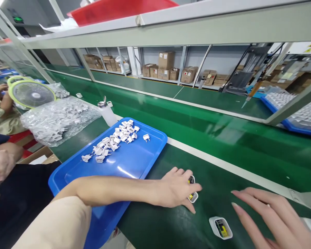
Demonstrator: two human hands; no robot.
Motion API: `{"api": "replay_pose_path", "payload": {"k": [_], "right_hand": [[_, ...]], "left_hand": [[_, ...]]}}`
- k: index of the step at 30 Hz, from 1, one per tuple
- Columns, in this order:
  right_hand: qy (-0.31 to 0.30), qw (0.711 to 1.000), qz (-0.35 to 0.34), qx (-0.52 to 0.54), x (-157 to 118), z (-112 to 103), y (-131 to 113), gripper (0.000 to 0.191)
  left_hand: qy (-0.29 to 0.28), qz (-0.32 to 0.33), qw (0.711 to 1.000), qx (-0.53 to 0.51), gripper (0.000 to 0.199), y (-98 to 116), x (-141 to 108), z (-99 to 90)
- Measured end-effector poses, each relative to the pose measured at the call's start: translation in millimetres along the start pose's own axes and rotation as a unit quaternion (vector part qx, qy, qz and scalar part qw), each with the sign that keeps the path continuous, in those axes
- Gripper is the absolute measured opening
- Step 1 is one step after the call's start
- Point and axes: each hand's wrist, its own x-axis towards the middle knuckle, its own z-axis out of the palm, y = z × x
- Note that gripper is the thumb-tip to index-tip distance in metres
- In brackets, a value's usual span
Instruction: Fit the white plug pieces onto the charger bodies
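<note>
My left hand [177,188] reaches over a white housing [194,197] on the green table, fingers spread around and over it; a yellow and black part shows inside. A second white housing [221,228], also with a yellow part inside, lies nearer the front edge. To its right, my right hand [272,218] hovers with fingers apart and nothing between them. My left forearm crosses a blue tray [134,169] that holds several white two-pin plug pieces [114,140].
Behind the tray stand a white pump bottle [107,112] and a plastic bag of white parts [59,119]. A green fan [32,93] and other people's hands [1,164] are at left. A metal rail [209,155] borders the green belt [197,124].
</note>
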Motion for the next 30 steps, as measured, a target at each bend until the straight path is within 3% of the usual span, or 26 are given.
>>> {"api": "replay_pose_path", "payload": {"k": [3,5,6,7,10,12,14,16,18,20,22,24,27,30], "right_hand": [[-0.013,1.0,-0.019,0.012,3,5,-6,0.026],[-0.013,0.999,-0.028,0.029,5,8,-9,0.019],[-0.015,0.999,-0.031,0.039,6,10,-10,0.017],[-0.017,0.998,-0.034,0.048,8,11,-11,0.016],[-0.022,0.997,-0.034,0.069,9,11,-14,0.017],[-0.019,0.996,-0.031,0.077,8,9,-14,0.017],[-0.013,0.996,-0.022,0.082,6,7,-16,0.018],[-0.015,0.995,-0.008,0.097,5,7,-19,0.02],[-0.034,0.991,0.01,0.131,6,11,-23,0.025],[-0.063,0.983,0.017,0.173,6,18,-27,0.03],[-0.081,0.975,0.011,0.208,4,25,-28,0.028],[-0.084,0.97,0.007,0.23,0,29,-26,0.02],[-0.084,0.965,0.017,0.248,-5,26,-19,0.011],[-0.086,0.959,0.062,0.263,-5,20,-12,0.009]], "left_hand": [[0.059,-0.062,0.996,0.014,0.07,-26,-19,-18.4],[0.107,-0.185,0.976,0.043,0.047,-61,-31,-34.3],[0.132,-0.266,0.952,0.069,0.036,-79,-37,-40.2],[0.14,-0.305,0.938,0.082,0.033,-97,-41,-44.1],[0.142,-0.348,0.922,0.091,0.032,-136,-49,-46.6],[0.145,-0.348,0.922,0.087,0.033,-144,-50,-46.2],[0.155,-0.334,0.926,0.082,0.035,-137,-48,-47.4],[0.166,-0.302,0.936,0.072,0.034,-113,-43,-48.4],[0.166,-0.244,0.955,0.014,0.03,-75,-36,-45.6],[0.143,-0.165,0.969,-0.115,0.03,-31,-28,-37.7],[0.106,-0.092,0.963,-0.229,0.027,7,-20,-28.4],[0.058,-0.033,0.951,-0.302,0.024,31,-14,-23.0],[-0.033,0.038,0.937,-0.347,0.038,34,-10,-27.1],[-0.03,0.056,0.958,-0.278,0.041,8,-6,-37.9]]}}
